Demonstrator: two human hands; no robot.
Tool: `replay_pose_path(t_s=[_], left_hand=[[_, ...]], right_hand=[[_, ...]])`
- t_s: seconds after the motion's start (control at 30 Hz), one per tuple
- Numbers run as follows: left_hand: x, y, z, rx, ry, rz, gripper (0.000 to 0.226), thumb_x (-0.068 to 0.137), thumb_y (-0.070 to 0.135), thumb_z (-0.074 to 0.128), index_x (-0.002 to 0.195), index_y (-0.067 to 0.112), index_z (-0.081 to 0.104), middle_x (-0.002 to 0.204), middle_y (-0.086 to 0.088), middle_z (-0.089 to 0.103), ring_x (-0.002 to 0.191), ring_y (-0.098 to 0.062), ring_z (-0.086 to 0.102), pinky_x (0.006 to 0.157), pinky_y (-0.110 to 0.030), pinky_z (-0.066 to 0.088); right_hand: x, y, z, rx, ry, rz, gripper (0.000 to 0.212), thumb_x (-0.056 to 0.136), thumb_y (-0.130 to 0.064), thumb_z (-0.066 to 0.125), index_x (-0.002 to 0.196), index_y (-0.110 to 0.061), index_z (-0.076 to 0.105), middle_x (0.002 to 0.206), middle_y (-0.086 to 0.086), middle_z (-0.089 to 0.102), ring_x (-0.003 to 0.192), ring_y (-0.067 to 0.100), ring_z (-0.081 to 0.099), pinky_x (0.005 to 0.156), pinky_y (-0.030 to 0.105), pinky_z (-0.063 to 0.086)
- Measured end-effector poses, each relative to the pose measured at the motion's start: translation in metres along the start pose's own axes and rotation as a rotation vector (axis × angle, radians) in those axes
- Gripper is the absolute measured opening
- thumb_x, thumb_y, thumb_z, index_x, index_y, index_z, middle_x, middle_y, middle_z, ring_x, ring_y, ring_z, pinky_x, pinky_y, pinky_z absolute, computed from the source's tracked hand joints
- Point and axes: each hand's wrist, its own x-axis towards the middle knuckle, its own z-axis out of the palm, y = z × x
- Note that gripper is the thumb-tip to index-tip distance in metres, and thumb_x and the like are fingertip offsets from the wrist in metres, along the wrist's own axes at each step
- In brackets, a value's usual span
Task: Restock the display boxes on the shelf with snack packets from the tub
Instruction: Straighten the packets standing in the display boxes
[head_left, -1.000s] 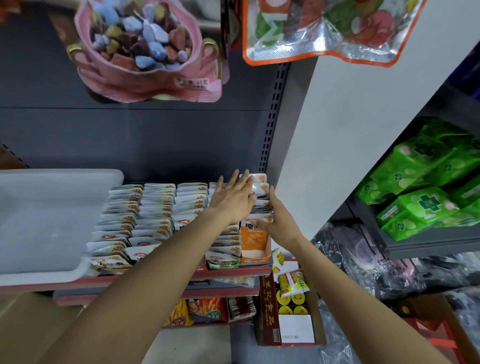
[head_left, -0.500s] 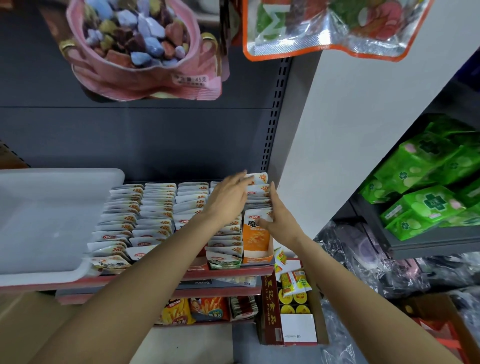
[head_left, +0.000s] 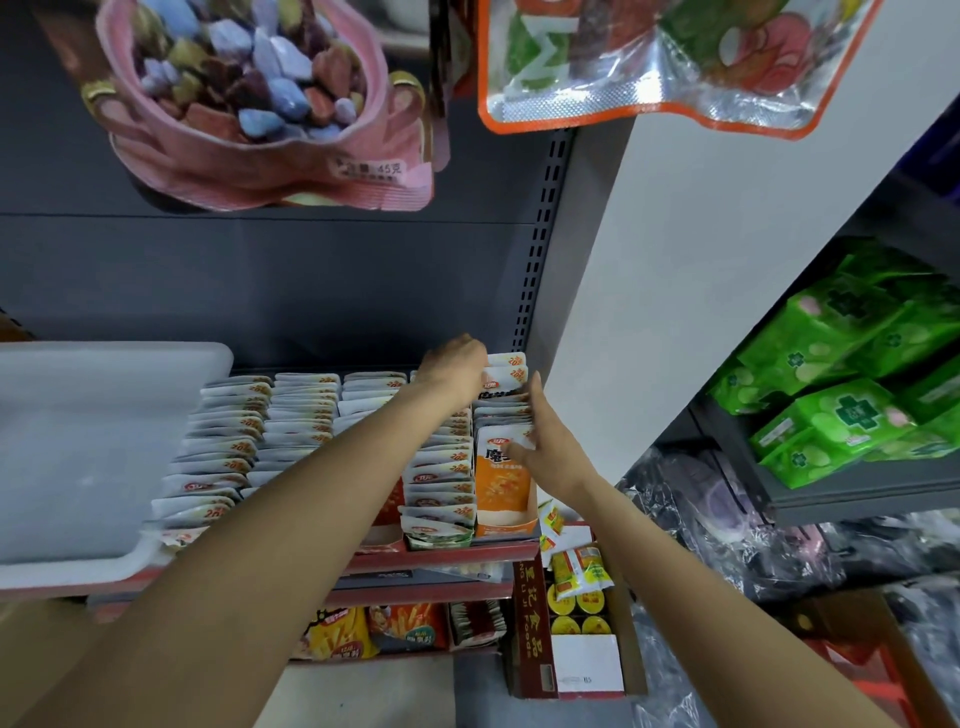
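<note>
The left hand (head_left: 454, 364), splayed flat a second ago, now curls on the rearmost white foil snack packets (head_left: 506, 376) beyond the open right hand (head_left: 543, 447), tidying the orange cardboard display box (head_left: 504, 488).

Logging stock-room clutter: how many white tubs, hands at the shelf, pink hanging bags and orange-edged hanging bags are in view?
White tub: 1
Hands: 2 (left hand curled on snack packets, right hand flat against them)
Pink hanging bag: 1
Orange-edged hanging bag: 1
Total: 5
</note>
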Motion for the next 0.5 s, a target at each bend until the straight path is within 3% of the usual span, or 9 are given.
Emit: replay_pose_path(t_s=[0.1,0.23,0.33,0.4,0.5], left_hand=[[-0.005,0.005,0.005,-0.182,-0.044,0.029,0.025,0.097,0.018,0.048,0.122,0.013,0.049,0.122,-0.008,0.054,0.100,-0.021,0.055,0.082,-0.033,0.045],[-0.014,-0.003,0.006,-0.275,-0.042,0.102,0.027,0.101,0.020,0.038,0.128,0.019,0.036,0.111,-0.012,0.060,0.078,-0.016,0.053,0.067,-0.030,0.041],[-0.017,-0.005,0.004,-0.251,-0.039,0.147,0.038,0.101,0.019,0.039,0.137,0.019,0.031,0.133,-0.012,0.050,0.110,-0.023,0.053,0.087,-0.034,0.044],[-0.020,-0.005,0.002,-0.192,0.048,0.202,0.043,0.100,0.016,0.040,0.142,0.020,0.032,0.149,-0.005,0.034,0.134,-0.022,0.037,0.106,-0.034,0.034],[-0.026,-0.007,0.005,-0.037,0.064,0.298,0.046,0.102,0.020,0.033,0.147,0.022,0.028,0.157,0.003,0.019,0.143,-0.017,0.019,0.116,-0.032,0.017]], right_hand=[[0.003,-0.002,0.000,0.003,0.018,0.037,0.088,0.094,-0.011,0.054,0.148,-0.022,-0.015,0.150,0.002,0.034,0.129,0.018,0.044,0.101,0.032,0.043],[0.007,0.000,0.007,-0.088,0.133,0.054,0.088,0.095,-0.018,0.055,0.149,-0.021,-0.015,0.138,0.006,0.051,0.115,0.022,0.057,0.094,0.033,0.045],[0.010,0.005,0.014,-0.012,0.100,0.096,0.083,0.096,-0.023,0.052,0.150,-0.021,-0.012,0.135,0.005,0.053,0.113,0.021,0.059,0.093,0.033,0.047],[0.012,0.008,0.012,0.061,0.042,0.087,0.076,0.096,-0.022,0.051,0.151,-0.023,-0.002,0.136,0.003,0.051,0.116,0.020,0.057,0.096,0.036,0.049],[0.012,0.010,0.004,0.094,-0.075,0.060,0.080,0.095,-0.013,0.053,0.151,-0.022,-0.003,0.145,-0.006,0.035,0.128,0.015,0.044,0.104,0.036,0.043]])
